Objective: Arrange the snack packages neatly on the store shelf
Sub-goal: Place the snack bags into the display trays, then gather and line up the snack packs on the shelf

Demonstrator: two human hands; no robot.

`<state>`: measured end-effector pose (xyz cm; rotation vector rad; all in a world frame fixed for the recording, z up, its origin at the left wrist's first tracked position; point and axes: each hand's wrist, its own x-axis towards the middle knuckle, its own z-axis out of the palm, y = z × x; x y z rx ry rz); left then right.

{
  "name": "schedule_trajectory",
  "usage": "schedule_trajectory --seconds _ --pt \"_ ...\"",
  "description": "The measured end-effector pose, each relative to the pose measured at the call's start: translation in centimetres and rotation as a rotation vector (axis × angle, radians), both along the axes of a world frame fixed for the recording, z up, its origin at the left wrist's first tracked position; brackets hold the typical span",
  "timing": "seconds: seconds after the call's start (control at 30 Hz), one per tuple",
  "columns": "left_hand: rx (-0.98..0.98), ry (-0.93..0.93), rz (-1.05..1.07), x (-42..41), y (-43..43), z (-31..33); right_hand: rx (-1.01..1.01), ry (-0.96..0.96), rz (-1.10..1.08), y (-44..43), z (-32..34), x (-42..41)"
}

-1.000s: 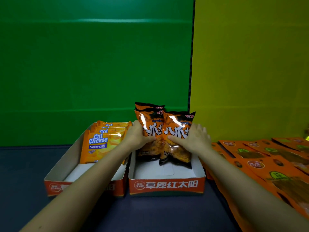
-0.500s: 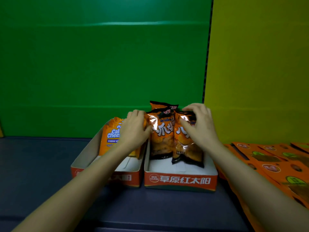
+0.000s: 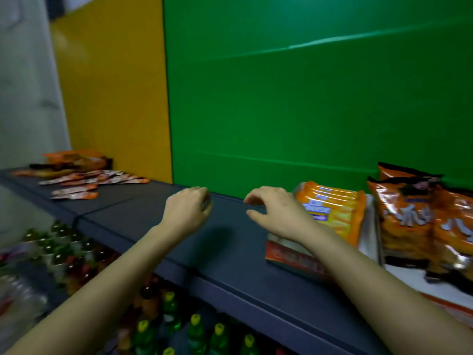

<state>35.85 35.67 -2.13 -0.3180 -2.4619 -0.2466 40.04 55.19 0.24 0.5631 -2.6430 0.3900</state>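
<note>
Standing upright, orange snack bags look glossy, print seemingly blurred.

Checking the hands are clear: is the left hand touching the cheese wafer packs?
Apart. The head view shows the left hand over bare shelf, with the right hand between it and the cheese wafer packs.

Orange wafer packs and chip bags stand upright in boxes.

On your shelf, the wafer packs stand in a box at right, with the chip bags just right of them. Flat packets lie far left. Bottles stand below, near you.
</note>
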Motion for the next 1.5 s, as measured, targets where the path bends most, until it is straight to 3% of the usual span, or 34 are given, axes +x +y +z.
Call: schedule_trajectory --seconds 0.2,0.5,0.9,1.5 --pt "-0.072 -0.137 0.153 -0.8 -14.1 -0.9 -0.032 -0.072 0.096 -12.7 -0.6 -3.3" --pt "-0.087 -0.151 0.301 -0.9 -32.1 -2.4 -0.073 -0.163 0.193 -30.6 -2.3 -8.8" --pt "0.014 -0.168 0.428 -3.9 -46.5 -5.1 -0.157 -0.261 0.247 -47.1 -2.7 -18.6" --pt "0.093 -0.067 0.39 -27.6 -65.1 -2.1 -0.132 -0.163 0.16 -64.9 0.5 -43.5"
